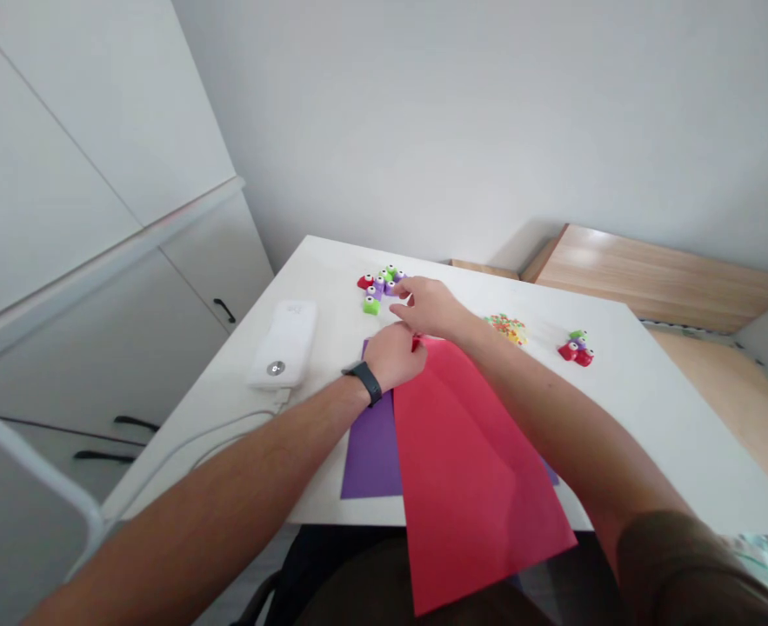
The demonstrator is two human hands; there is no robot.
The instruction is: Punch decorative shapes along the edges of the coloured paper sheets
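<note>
Blocks: far left part of desk.
Left hand: seems to pinch far edge of red sheet, likely steadying it.
Right hand: finger and thumb parted beside blocks; a grasp needs narrowing.
Red sheet: over purple sheet, past desk's near edge.

Matt red paper overhangs the near edge of the smooth tabletop; by its left edge lies a smooth plastic power bank; beyond its far right corner, faintly glossy wood-grain board.
</note>
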